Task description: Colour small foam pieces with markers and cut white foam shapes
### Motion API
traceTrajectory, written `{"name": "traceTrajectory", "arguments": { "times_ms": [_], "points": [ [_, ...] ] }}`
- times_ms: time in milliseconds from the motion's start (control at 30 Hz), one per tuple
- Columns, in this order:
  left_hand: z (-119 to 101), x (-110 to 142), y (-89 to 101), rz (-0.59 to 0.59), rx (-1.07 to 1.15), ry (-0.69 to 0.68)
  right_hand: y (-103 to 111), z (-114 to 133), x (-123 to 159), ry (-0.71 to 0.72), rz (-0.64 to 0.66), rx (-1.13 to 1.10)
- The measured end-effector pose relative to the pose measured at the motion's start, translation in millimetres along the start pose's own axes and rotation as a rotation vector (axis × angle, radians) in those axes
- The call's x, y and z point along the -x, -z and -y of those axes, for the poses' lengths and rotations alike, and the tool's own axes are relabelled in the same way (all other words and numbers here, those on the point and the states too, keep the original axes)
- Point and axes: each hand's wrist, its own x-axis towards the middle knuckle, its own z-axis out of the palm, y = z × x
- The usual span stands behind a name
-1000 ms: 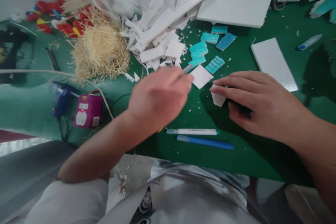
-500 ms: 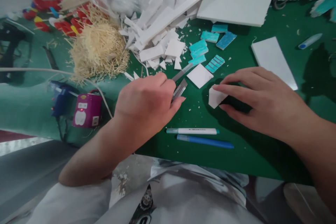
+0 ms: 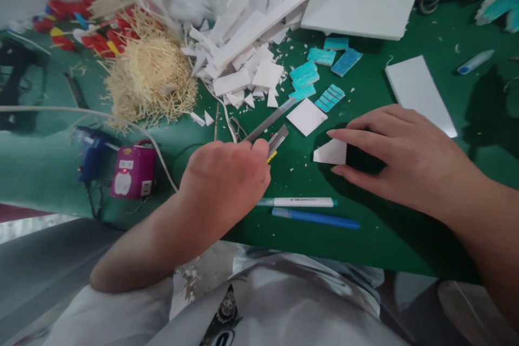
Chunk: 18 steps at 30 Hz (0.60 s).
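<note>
My left hand (image 3: 227,189) is curled over the table, its fingers closed around the handle end of a utility knife (image 3: 278,140). The knife's metal tip and a bit of yellow stick out past the fingers; the rest is hidden. A long, narrow grey blade (image 3: 271,118) lies just above that fist, one end behind the knuckles. Between thumb and index finger, my right hand (image 3: 405,157) has a small white foam piece (image 3: 331,152) with a slanted edge. A square white foam tile (image 3: 307,117) lies flat between the hands.
Nearer the edge lie a white marker (image 3: 302,202) and a blue marker (image 3: 318,218). Foam scraps (image 3: 243,73), blue-painted pieces (image 3: 304,74) and wood shavings (image 3: 152,75) spread behind. A purple box (image 3: 133,171) with cables stands left; a white slab (image 3: 421,94) lies right.
My left hand has shifted down and left, its thumb tucked in, uncovering more of the grey blade. The foam piece in my right hand has turned, its flat side now facing down.
</note>
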Motion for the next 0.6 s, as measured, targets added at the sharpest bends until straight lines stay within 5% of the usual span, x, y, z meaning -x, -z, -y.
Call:
{"name": "traceTrajectory", "arguments": {
  "times_ms": [267, 433, 600],
  "points": [
    [0.7, -1.5, -5.0, -0.050, -0.016, -0.077, -1.1, -1.8, 0.5, 0.033, 0.020, -0.013],
    [-1.5, -2.6, -2.6, -0.023, 0.065, 0.019, 1.3, 2.0, -1.4, -0.029, 0.015, -0.024],
    [1.8, 5.4, -4.5, -0.276, 0.231, -0.013, 4.1, 2.0, -0.2, -0.029, -0.044, -0.002]
  ]
}}
